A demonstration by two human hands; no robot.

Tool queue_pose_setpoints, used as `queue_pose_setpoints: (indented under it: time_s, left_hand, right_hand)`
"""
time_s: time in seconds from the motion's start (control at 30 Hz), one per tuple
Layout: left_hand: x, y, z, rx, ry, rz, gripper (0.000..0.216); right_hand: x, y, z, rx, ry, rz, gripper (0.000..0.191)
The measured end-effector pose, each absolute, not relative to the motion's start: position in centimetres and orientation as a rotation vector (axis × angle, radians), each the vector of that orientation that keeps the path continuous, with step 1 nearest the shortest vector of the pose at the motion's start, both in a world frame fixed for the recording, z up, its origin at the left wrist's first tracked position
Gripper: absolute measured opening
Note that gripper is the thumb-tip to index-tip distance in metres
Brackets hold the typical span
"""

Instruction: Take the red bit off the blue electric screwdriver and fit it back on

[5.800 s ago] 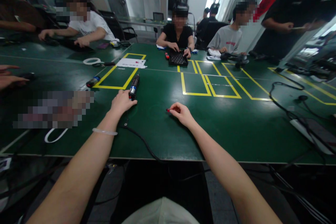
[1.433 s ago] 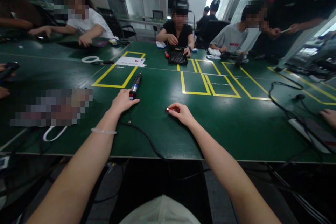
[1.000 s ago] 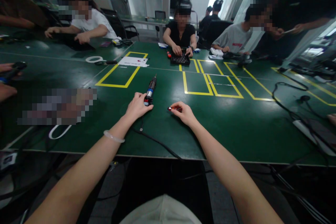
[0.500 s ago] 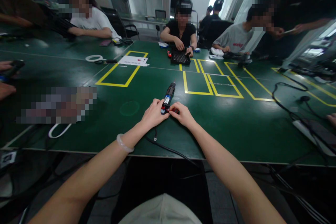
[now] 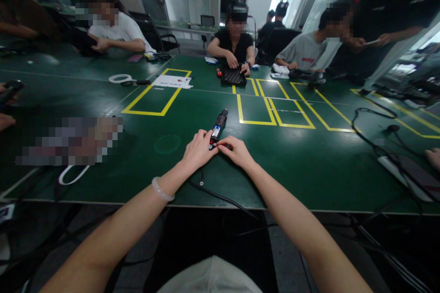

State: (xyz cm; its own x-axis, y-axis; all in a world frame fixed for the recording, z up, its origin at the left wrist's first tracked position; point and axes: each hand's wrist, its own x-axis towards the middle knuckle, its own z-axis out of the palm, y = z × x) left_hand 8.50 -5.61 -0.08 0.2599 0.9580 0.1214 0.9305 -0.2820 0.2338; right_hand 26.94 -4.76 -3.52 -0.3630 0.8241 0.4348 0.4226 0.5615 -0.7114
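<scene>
On the green table in front of me lies a slim dark power tool (image 5: 220,121) with a narrow tip that points away from me. Part of its casing looks open, showing a blue and silver cylinder and small red parts near its rear. My left hand (image 5: 199,148) is closed around the rear of the tool from the left, thumb on the near side. At that same rear end my right hand (image 5: 236,150) is pinched. Whatever lies between its thumb and forefinger is too small and hidden to name.
A black cable (image 5: 223,198) runs along the near table edge. Yellow tape outlines (image 5: 257,122) mark the table ahead. Across from me a person handles a black tray (image 5: 233,76). A white sheet (image 5: 172,82) lies left of it. Other people sit around.
The view has shifted slightly. My left hand stays on the tool, and my right hand keeps its pinch at the rear with only small finger movement.
</scene>
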Motion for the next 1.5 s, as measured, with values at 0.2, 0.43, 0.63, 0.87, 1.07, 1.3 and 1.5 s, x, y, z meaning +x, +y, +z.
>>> queue_pose_setpoints:
  time_s: [0.2, 0.43, 0.63, 0.87, 1.07, 1.3, 1.5]
  left_hand:
    - [7.0, -4.3, 0.0, 2.394, 1.854, 0.366, 0.057]
    - [3.0, -1.9, 0.0, 2.266, 2.019, 0.341, 0.065]
    - [-1.4, 0.4, 0.0, 2.122, 2.154, 0.345, 0.066]
    - [-4.2, 1.2, -0.3, 2.04, 2.284, 0.38, 0.071]
    - [-2.4, -0.3, 0.1, 2.28, 2.321, 0.417, 0.053]
    - [-1.0, -0.7, 1.2, 2.276, 2.343, 0.313, 0.045]
    - [-0.9, -0.6, 1.0, 2.227, 2.367, 0.516, 0.044]
  right_hand:
    - [27.0, -4.9, -3.3, -1.036, -1.951, 0.684, 0.015]
    - [27.4, -4.5, -3.7, -1.06, -1.934, 0.698, 0.015]
    - [27.5, -4.5, -3.7, -1.075, -1.909, 0.709, 0.016]
    - [27.5, -4.3, -4.0, -1.093, -1.912, 0.707, 0.017]
    - [27.5, -4.3, -4.1, -1.095, -1.906, 0.719, 0.017]
    - [27.4, -4.3, -4.0, -1.086, -1.916, 0.717, 0.018]
    - [27.3, -4.2, -4.2, -1.089, -1.901, 0.736, 0.02]
